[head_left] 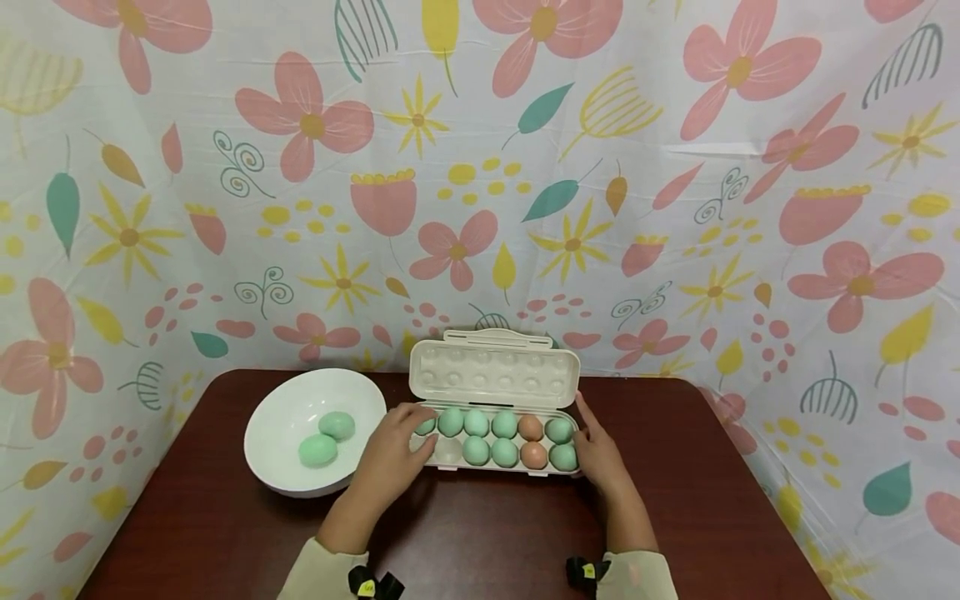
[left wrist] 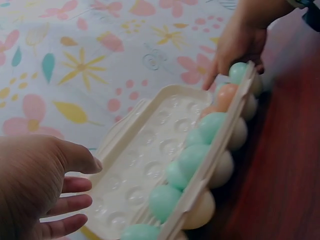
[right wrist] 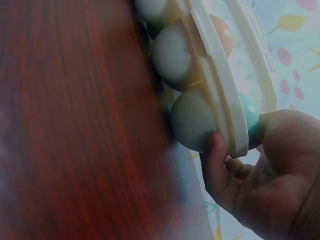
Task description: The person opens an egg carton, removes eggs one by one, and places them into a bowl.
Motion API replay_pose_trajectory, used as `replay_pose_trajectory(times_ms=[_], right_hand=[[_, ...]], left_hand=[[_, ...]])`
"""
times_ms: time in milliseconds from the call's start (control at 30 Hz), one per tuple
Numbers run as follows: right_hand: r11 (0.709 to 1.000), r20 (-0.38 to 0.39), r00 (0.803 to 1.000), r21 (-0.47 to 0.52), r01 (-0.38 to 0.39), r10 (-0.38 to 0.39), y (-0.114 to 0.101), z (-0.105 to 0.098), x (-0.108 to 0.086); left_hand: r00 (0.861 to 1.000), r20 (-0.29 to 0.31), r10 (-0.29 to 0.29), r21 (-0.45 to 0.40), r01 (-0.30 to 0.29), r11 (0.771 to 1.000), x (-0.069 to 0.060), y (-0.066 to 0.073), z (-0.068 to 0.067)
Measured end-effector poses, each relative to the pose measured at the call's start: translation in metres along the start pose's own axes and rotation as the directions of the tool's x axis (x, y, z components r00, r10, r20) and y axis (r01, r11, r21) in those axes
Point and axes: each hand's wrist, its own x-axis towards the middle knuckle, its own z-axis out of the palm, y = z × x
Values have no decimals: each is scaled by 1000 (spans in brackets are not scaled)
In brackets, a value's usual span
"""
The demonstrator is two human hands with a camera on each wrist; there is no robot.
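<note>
An egg carton (head_left: 495,371) lies with its lid tilted back, holding several green eggs (head_left: 504,452) and two brown eggs (head_left: 534,455); one front cup (head_left: 448,451) near its left end is empty. Over that left end is my left hand (head_left: 393,450), hiding the corner cup in the head view. Its fingers (left wrist: 70,205) and thumb are spread around nothing in the left wrist view. My right hand (head_left: 602,457) grips the carton's right end, its thumb (right wrist: 216,155) against the underside near the corner and the other fingers partly hidden behind.
Left of the carton stands a white bowl (head_left: 273,433) with two green eggs (head_left: 337,426) in it. Both rest on a dark red-brown table (head_left: 480,533). Behind the table hangs a flower-patterned cloth (head_left: 465,183).
</note>
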Motion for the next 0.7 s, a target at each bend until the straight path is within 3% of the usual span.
replay_pose_trajectory(times_ms=[200,400,700], right_hand=[[1000,11,1000,1,4,-4,0,1,1],[1000,7,1000,9,5,-5,0,0,1],[1000,6,1000,-1,7,-7,0,1,0]], left_hand=[[999,47,10,-7,-9,1000,0,6,18],[991,133,3,-38,2,999,0,13,37],[990,137,23,-3,-23,1000,-4,15,62]])
